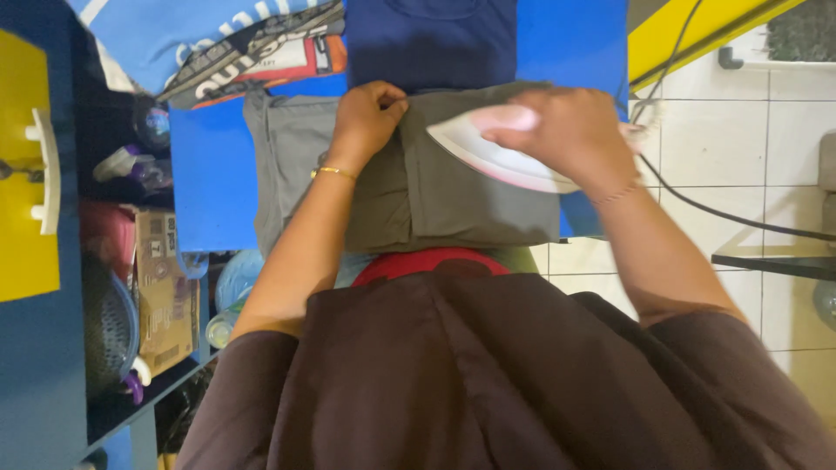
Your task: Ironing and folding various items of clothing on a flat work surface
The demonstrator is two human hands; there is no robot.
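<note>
While right hand (570, 130) irons (501, 148), left fingers (383, 103) pinch garment (453, 196).

There is one view only, from a camera on the person's head, looking almost straight down over their dark brown top (488, 374) at the blue ironing surface (213, 174). It sits close: the surface fills the upper middle of the picture, with the person's chest and both forearms taking up the lower half. Left of the surface the view catches blue shelving (39, 365), steeply foreshortened; right of it, white floor tiles (740, 165) far below.
</note>
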